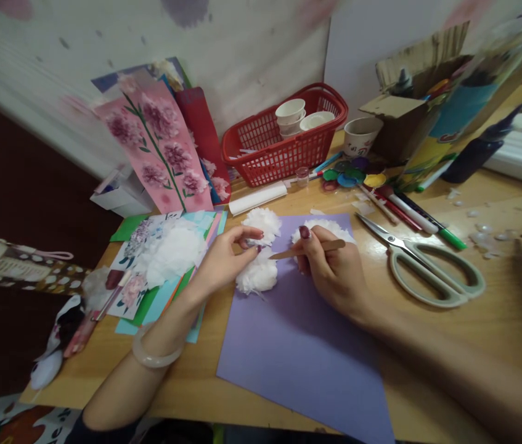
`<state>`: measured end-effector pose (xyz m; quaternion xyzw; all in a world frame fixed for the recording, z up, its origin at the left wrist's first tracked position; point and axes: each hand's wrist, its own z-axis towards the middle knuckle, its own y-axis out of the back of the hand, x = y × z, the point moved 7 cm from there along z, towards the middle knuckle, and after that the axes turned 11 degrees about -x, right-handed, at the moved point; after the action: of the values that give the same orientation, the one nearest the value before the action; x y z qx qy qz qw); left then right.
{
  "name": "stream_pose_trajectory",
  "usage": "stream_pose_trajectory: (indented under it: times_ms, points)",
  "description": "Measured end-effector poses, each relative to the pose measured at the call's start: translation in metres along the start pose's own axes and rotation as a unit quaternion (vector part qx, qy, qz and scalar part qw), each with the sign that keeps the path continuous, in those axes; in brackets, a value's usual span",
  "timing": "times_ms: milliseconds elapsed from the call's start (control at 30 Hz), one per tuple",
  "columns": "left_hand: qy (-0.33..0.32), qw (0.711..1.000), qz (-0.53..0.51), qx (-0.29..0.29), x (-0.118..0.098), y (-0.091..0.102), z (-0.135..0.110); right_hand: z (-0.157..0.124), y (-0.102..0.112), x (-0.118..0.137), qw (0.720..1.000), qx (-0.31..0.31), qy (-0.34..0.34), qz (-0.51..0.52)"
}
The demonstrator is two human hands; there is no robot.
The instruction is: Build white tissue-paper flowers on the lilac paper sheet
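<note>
A purple sheet of paper lies on the wooden table. Three white tissue-paper flowers rest at its top edge: one upper left, one lower, one upper right. My left hand pinches the lower flower's top between thumb and fingers. My right hand is closed round a thin wooden stick, whose tip points left toward the flowers.
Large scissors lie right of the sheet, with markers and paint lids behind. A red basket holds paper cups. Pink flower artwork leans on the wall. Coloured papers are stacked at left.
</note>
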<state>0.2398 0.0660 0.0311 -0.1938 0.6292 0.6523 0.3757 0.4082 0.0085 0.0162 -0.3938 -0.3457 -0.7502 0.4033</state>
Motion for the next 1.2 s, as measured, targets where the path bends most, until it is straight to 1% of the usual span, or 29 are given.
stream_pose_trajectory:
  times_ms: [100,167,233,300,367,400,533,633,733,833,967,1200]
  points:
    - [-0.027,0.998,0.057,-0.031,0.001,0.016,-0.011,-0.001,-0.004,0.0,1.0,0.009,0.001,0.0]
    - [-0.033,0.995,0.089,-0.026,0.01,0.02,-0.025,-0.001,-0.006,-0.001,1.0,0.019,0.001,-0.006]
    - [-0.031,0.992,0.12,0.006,0.023,0.017,-0.041,-0.001,-0.008,-0.001,1.0,0.026,0.003,-0.012]
    - [-0.031,0.987,0.149,0.053,0.036,0.01,-0.056,0.0,-0.009,-0.001,0.999,0.03,0.004,-0.016]
    - [-0.034,0.981,0.167,0.088,0.045,0.003,-0.065,0.0,-0.01,-0.002,0.999,0.032,-0.001,-0.019]
    - [-0.036,0.98,0.171,0.096,0.048,0.001,-0.068,0.0,-0.011,-0.002,0.999,0.031,-0.005,-0.022]
    - [-0.037,0.979,0.174,0.099,0.051,-0.001,-0.069,0.001,-0.012,-0.002,0.999,0.029,0.002,-0.034]
    - [-0.037,0.979,0.171,0.101,0.052,-0.001,-0.069,0.002,-0.016,-0.002,0.998,0.045,0.008,-0.042]
    - [-0.04,0.98,0.169,0.1,0.053,-0.002,-0.069,0.003,-0.02,-0.002,0.997,0.063,-0.001,-0.041]
    - [-0.05,0.98,0.167,0.098,0.054,-0.002,-0.069,0.006,-0.022,-0.004,0.997,0.066,-0.015,-0.039]
    - [-0.051,0.979,0.169,0.101,0.054,-0.002,-0.069,0.008,-0.022,-0.008,0.997,0.061,-0.031,-0.032]
    - [-0.045,0.98,0.169,0.099,0.055,-0.003,-0.069,0.007,-0.015,-0.011,0.998,0.027,-0.06,0.005]
